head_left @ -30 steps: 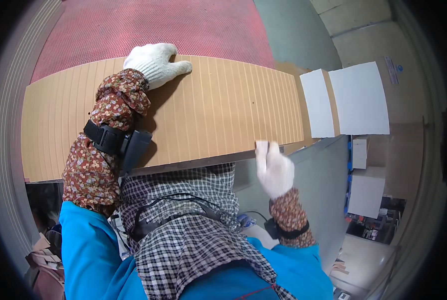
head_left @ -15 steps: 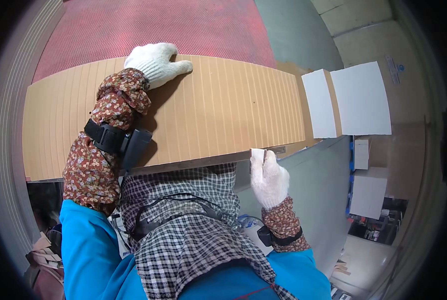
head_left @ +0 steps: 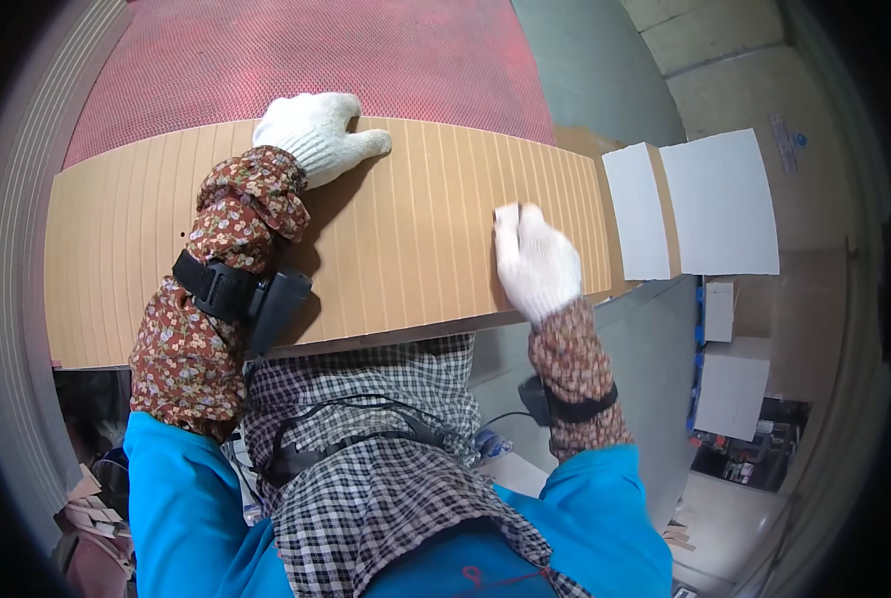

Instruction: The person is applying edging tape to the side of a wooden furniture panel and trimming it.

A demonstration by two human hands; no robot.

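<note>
The brown ribbed board (head_left: 415,234) stretches left to right, just near of the red mesh surface (head_left: 326,60) — the left hand (head_left: 316,138) rests open on its far edge, the right hand (head_left: 537,261), fingers bent, is over its right part — whether gripping anything, I cannot tell.

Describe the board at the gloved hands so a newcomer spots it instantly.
Find the red mesh surface at the top of the view. Just below it, a long tan board runs left to right, the left hand at its far edge, the right hand over its right part. Pale crosswise stripes distinguish it from the white panels further right.
</note>
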